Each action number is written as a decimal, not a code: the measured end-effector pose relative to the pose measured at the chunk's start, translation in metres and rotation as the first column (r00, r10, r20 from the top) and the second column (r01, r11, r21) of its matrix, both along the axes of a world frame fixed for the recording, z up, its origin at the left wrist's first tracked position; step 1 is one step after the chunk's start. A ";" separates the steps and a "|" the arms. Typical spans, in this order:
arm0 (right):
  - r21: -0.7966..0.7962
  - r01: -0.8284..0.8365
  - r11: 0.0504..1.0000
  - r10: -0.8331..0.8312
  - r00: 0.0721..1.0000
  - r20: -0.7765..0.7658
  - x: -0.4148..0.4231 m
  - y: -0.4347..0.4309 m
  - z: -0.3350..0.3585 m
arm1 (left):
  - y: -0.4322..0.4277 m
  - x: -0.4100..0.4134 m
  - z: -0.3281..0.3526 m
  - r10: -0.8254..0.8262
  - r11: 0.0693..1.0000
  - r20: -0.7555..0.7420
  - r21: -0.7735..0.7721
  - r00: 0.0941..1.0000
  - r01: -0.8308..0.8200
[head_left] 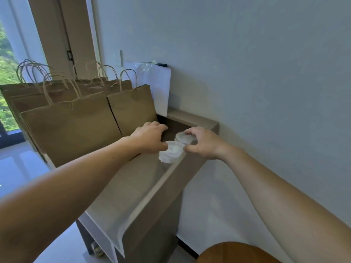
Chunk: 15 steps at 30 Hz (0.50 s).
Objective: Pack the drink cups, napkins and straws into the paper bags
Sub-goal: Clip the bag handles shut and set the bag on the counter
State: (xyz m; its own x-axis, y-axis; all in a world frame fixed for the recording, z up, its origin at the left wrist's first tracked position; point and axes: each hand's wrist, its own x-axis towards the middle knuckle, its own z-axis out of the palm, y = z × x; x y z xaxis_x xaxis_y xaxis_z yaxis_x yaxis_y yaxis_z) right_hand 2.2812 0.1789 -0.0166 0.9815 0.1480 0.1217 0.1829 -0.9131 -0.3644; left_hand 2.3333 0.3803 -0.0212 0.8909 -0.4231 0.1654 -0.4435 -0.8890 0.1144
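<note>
Here, your right hand (201, 142) is curled over the lid of the far drink cup (182, 138), fingers on its far rim and thumb on its near side, gripping it from above. Your left hand (150, 137) lies just beside the near drink cup (171, 151), thumb at the edge of its lid; whether it grips that cup or merely touches it cannot be told. Both cups stand upright, touching each other, on the narrow tabletop (133, 186), close to its raised wall-side edge. The brown paper bags (76, 128) stand in rows to the left of the cups, mouths up, and the nearest bag (133, 111) is directly behind your left hand. The coming move likely turns on this: the bag mouths lie leftward of and higher than the cups, so each cup would have to rise with its long axis vertical above a bag's rim before travelling left. Your left hand is the nearer to the bags. No napkins or straws can be made out.
</note>
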 end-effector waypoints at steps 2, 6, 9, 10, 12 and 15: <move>-0.075 -0.033 0.997 0.028 0.997 -0.073 0.022 0.021 -0.001 | 0.019 0.014 -0.008 0.001 1.000 -0.025 -0.003 1.000 -0.001; -0.243 -0.102 0.965 0.034 0.963 -0.267 0.053 0.048 -0.006 | 0.042 0.034 -0.022 -0.017 1.000 -0.068 -0.004 0.998 0.017; -0.238 -0.135 0.962 0.029 0.915 -0.403 0.070 0.056 -0.010 | 0.049 0.042 -0.030 -0.048 0.999 -0.112 -0.012 0.993 0.047; -0.246 -0.144 0.959 0.023 0.900 -0.435 0.073 0.058 -0.010 | 0.050 0.044 -0.033 -0.056 0.998 -0.123 -0.007 0.991 0.056; -0.299 -0.168 0.939 0.005 0.878 -0.479 0.078 0.060 -0.011 | 0.053 0.048 -0.037 -0.065 0.998 -0.134 0.009 0.989 0.067; -0.371 -0.193 0.908 -0.013 0.873 -0.488 0.083 0.062 -0.017 | 0.054 0.053 -0.040 -0.073 0.997 -0.132 0.012 0.989 0.076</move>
